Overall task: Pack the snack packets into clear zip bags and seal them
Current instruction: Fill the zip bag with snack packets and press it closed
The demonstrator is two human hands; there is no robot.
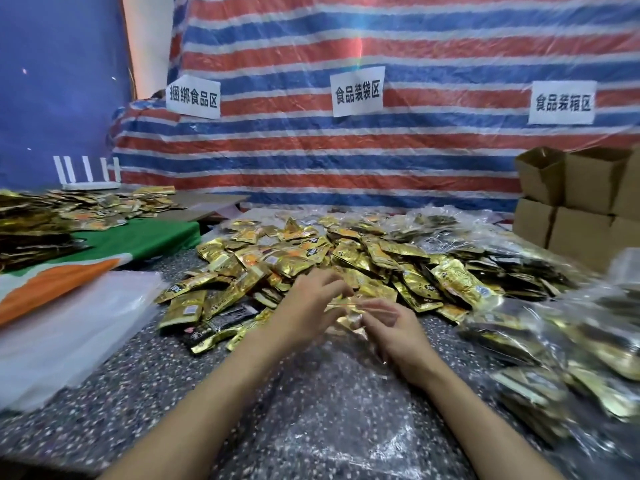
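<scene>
L hand (311, 299) & R hand (391, 336) met at the mouth of the clear zip bag (332, 420). Fingers were curled, and each hand looked to be pinching the rim, though blur hid exact contact. Sth gold seemed to sit just inside the mouth, but glare made that unsure.

Risks, as judged:
- The film looked slick & limp, so a lip could slip from a pinch and the mouth fall closed w/ a packet half in.
- A packet corner lying across the zip track would stop the seal.
- The loose pile sat right against the mouth at 12 o'clock, so extra packets might get dragged in or snag — a wrong count was poss.

The bag lay flat on the desk (138, 410) between the forearms, long axis running 12–6 o'clock. Its mouth pointed to 12 at the pile, its closed end toward the person at 6.

Outward from the hands:
- snack packets (346, 251) heaped at 12
- filled bags (554, 341) at 3
- stack of empty bags (69, 323) at 9
- cardboard boxes (581, 202) approx. at 2
</scene>
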